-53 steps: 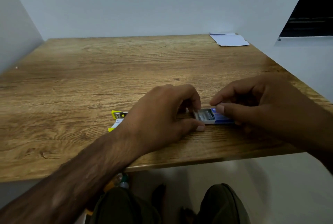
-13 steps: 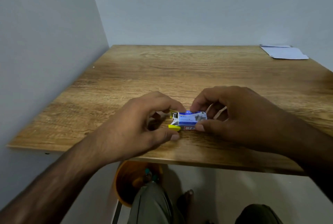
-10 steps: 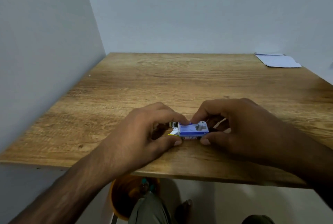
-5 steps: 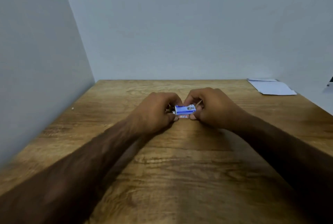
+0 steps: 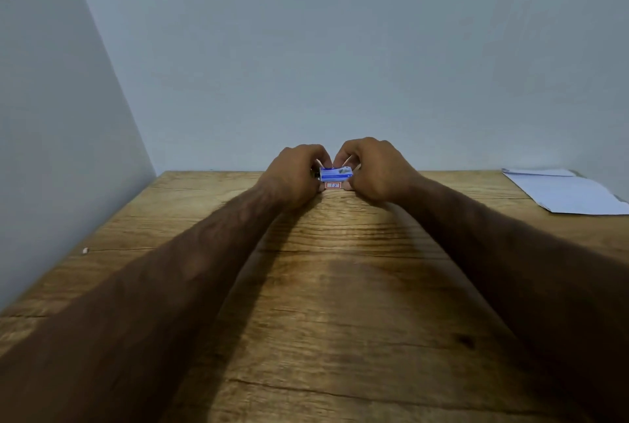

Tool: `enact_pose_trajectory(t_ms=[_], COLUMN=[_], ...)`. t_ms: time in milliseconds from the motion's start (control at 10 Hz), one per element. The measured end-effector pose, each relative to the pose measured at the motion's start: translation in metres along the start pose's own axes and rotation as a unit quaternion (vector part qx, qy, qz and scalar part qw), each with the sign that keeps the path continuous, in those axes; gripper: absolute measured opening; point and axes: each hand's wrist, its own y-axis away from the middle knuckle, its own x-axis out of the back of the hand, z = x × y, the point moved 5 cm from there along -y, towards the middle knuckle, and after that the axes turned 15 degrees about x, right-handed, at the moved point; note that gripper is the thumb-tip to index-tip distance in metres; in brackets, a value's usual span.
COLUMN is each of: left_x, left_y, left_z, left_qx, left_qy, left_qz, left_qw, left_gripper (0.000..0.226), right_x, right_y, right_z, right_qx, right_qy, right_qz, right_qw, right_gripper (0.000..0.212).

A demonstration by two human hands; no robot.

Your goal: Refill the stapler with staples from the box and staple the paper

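Observation:
A small blue and white staple box [image 5: 335,173] is pinched between both of my hands far out over the wooden table [image 5: 340,303]. My left hand [image 5: 294,173] grips its left end and my right hand [image 5: 376,169] grips its right end. A red-framed label shows on the box's near side. The yellow stapler is hidden; I cannot see it behind my left hand. White paper [image 5: 561,190] lies at the table's far right corner, well apart from my hands.
Pale walls close the table in on the left and at the back. A tiny white speck [image 5: 85,250] lies near the left edge. My two forearms stretch across the middle of the table.
Both hands have moved away from the near edge toward the back wall, carrying the staple box. The view has tilted up, and the stapler's yellow end no longer shows.

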Motion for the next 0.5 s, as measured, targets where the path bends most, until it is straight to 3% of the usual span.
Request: enact_pose_trajectory(t_ms=[200, 500], left_x=[0.014, 0.111], left_y=[0.018, 0.095], left_z=[0.011, 0.077], left_qx=[-0.014, -0.095], left_qy=[-0.042, -0.202], left_qz=[0.012, 0.182], left_qw=[0.999, 0.958], left_gripper=[0.068, 0.095], right_x=[0.011, 0.127], right_y=[0.011, 0.063], right_z=[-0.004, -0.102], right_qx=[-0.01, 0.028], right_qy=[0.023, 0.233], right_qz=[-0.001, 0.048], right_qw=[1.0, 0.971], right_gripper=[0.067, 0.086])
